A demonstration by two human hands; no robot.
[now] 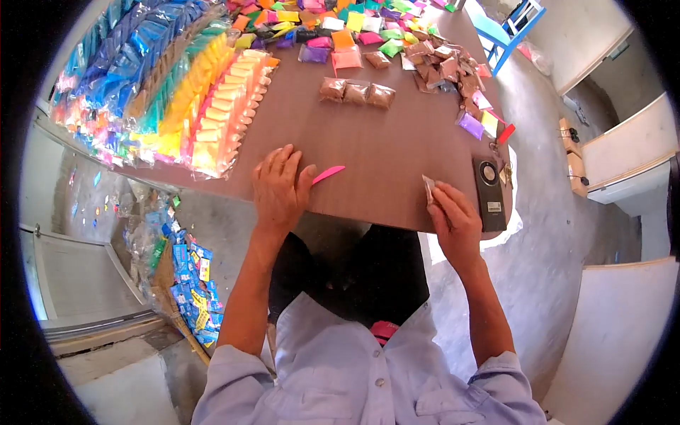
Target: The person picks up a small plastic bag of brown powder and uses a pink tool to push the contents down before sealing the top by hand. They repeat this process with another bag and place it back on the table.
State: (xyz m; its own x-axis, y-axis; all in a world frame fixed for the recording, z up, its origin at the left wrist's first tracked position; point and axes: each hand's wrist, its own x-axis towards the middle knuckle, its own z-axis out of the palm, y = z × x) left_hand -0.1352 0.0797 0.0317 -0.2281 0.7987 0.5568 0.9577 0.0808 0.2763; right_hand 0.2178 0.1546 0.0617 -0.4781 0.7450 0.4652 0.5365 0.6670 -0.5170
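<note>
My left hand (278, 185) lies on the brown table (354, 152) with its fingers stretched out, holding nothing. Right beside its thumb is a small pink plastic knife-shaped tool (329, 174). Near the table's front edge, my right hand (455, 218) pinches a small, mostly clear plastic packet (428, 188) between thumb and fingers; its contents are largely hidden. Farther back, a joined row of three brown-filled packets (356, 93) lies between the two hands.
Strips of colourful packets (191, 99) cover the table's left side. Loose brown packets (443, 67) heap at the back right, and mixed bright ones line the far side. A dark phone-like device (489, 191) lies right of my right hand. A blue chair (506, 32) stands beyond.
</note>
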